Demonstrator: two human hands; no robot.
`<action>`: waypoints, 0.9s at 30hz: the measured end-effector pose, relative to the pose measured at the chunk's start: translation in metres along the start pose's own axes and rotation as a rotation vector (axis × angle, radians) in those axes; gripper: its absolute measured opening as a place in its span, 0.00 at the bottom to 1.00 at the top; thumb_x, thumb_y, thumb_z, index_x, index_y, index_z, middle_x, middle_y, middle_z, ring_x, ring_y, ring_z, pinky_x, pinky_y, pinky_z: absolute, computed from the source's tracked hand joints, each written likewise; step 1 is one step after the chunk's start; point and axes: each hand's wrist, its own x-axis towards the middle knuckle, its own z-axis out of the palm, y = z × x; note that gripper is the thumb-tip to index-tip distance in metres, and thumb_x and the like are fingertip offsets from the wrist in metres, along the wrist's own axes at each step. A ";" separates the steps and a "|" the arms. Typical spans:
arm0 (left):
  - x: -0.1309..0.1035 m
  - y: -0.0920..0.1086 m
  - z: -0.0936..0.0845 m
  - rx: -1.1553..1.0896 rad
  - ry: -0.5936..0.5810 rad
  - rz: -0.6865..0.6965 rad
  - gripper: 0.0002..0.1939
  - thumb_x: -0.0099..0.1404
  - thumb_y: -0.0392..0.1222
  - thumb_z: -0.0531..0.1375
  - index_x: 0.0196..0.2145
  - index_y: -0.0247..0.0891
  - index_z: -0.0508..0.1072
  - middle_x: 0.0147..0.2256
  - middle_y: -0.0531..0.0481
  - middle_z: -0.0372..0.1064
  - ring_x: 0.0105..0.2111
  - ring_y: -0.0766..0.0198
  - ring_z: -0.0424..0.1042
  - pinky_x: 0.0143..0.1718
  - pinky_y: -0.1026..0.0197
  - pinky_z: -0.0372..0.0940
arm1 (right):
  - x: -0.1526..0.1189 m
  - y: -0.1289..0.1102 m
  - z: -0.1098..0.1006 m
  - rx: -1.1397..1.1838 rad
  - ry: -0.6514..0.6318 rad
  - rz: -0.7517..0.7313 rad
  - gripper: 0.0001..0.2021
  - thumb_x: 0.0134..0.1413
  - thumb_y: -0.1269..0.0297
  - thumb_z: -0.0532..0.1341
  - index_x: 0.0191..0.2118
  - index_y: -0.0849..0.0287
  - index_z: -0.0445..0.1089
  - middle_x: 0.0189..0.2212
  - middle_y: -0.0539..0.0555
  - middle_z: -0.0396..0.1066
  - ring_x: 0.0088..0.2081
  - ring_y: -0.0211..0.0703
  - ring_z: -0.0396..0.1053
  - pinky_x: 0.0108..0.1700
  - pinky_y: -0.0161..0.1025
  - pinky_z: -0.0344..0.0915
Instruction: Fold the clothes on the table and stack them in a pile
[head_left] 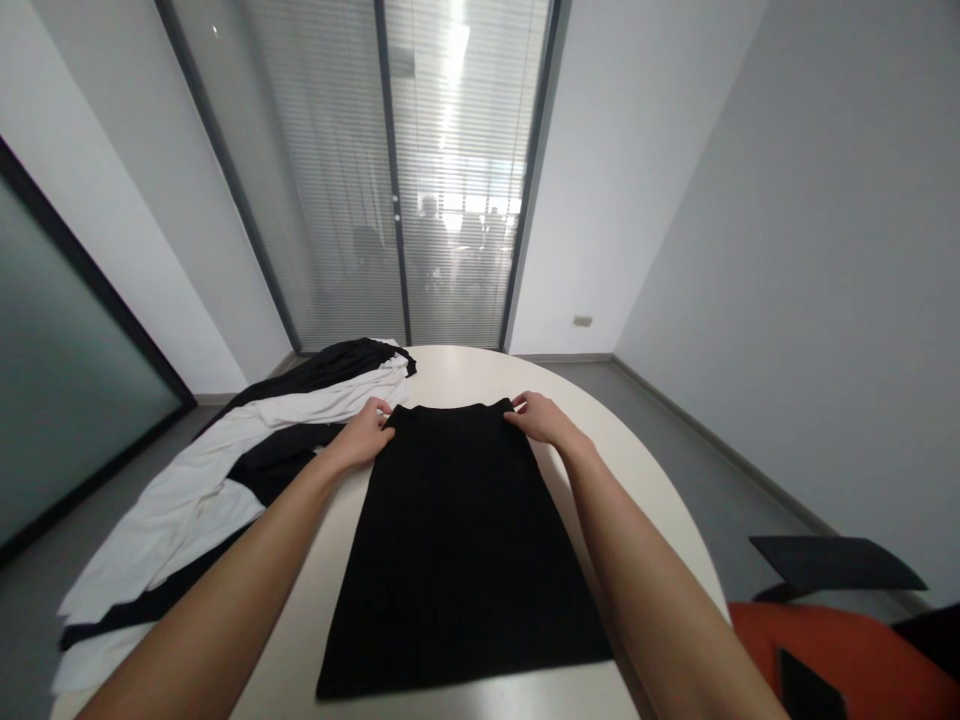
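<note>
A black skirt (465, 550) lies spread flat on the pale round table (660, 500), its narrow waistband at the far end and its wide hem towards me. My left hand (365, 433) pinches the far left corner of the waistband between thumb and fingers. At the opposite corner, my right hand (538, 415) grips the waistband the same way. Both arms reach forward along the skirt's sides. Close to my left hand lies a heap of clothes, with a white garment (202, 490) and a black garment (322, 365) among them.
The heap covers the table's left side and hangs over its edge. An orange chair (832, 660) with a dark armrest (836, 563) stands at the lower right. Beyond the table are a glass partition with blinds (457, 200) and a white wall (592, 180).
</note>
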 end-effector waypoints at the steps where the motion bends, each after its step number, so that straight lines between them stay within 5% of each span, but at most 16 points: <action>1: 0.000 0.001 -0.001 -0.009 0.006 0.022 0.17 0.58 0.36 0.58 0.44 0.42 0.59 0.25 0.59 0.69 0.22 0.64 0.69 0.26 0.64 0.62 | 0.001 0.001 0.002 0.043 0.010 -0.001 0.17 0.57 0.58 0.63 0.49 0.62 0.68 0.46 0.61 0.75 0.46 0.48 0.73 0.44 0.37 0.65; 6: 0.006 0.007 -0.009 -0.003 0.097 0.138 0.06 0.61 0.41 0.55 0.37 0.39 0.68 0.26 0.55 0.66 0.27 0.64 0.68 0.30 0.63 0.62 | 0.010 0.011 0.007 0.274 0.043 -0.035 0.18 0.57 0.65 0.61 0.52 0.59 0.59 0.35 0.53 0.74 0.35 0.43 0.73 0.37 0.36 0.65; 9: 0.010 0.005 -0.010 0.008 0.196 0.205 0.14 0.64 0.46 0.54 0.41 0.38 0.75 0.32 0.49 0.72 0.33 0.59 0.71 0.36 0.59 0.65 | 0.018 0.017 0.012 0.395 0.185 -0.114 0.18 0.59 0.63 0.59 0.53 0.55 0.57 0.32 0.48 0.72 0.32 0.43 0.72 0.36 0.37 0.66; 12: 0.011 -0.004 -0.002 0.015 0.188 0.205 0.22 0.63 0.49 0.55 0.50 0.37 0.75 0.40 0.45 0.76 0.39 0.54 0.74 0.42 0.55 0.67 | 0.024 0.023 0.022 0.368 0.239 -0.120 0.24 0.59 0.62 0.60 0.58 0.55 0.55 0.36 0.52 0.73 0.35 0.45 0.73 0.40 0.42 0.68; 16: 0.009 -0.015 0.010 0.036 0.093 0.182 0.26 0.59 0.46 0.60 0.55 0.35 0.73 0.48 0.41 0.76 0.45 0.51 0.75 0.50 0.51 0.67 | 0.027 0.030 0.034 0.314 0.140 -0.080 0.29 0.55 0.64 0.64 0.61 0.59 0.58 0.45 0.62 0.73 0.42 0.48 0.73 0.47 0.45 0.68; 24: 0.009 -0.013 0.014 0.039 0.130 0.242 0.30 0.65 0.42 0.56 0.63 0.34 0.64 0.61 0.39 0.66 0.60 0.53 0.66 0.63 0.50 0.57 | 0.033 0.027 0.040 0.453 0.260 -0.254 0.15 0.57 0.73 0.56 0.49 0.56 0.71 0.46 0.55 0.75 0.45 0.44 0.73 0.48 0.42 0.69; 27: 0.010 -0.016 0.018 0.084 0.149 0.205 0.28 0.63 0.40 0.58 0.60 0.34 0.67 0.59 0.38 0.68 0.60 0.52 0.66 0.63 0.50 0.57 | 0.032 0.027 0.044 0.388 0.297 -0.154 0.19 0.59 0.71 0.56 0.55 0.56 0.68 0.48 0.57 0.74 0.44 0.43 0.74 0.49 0.42 0.69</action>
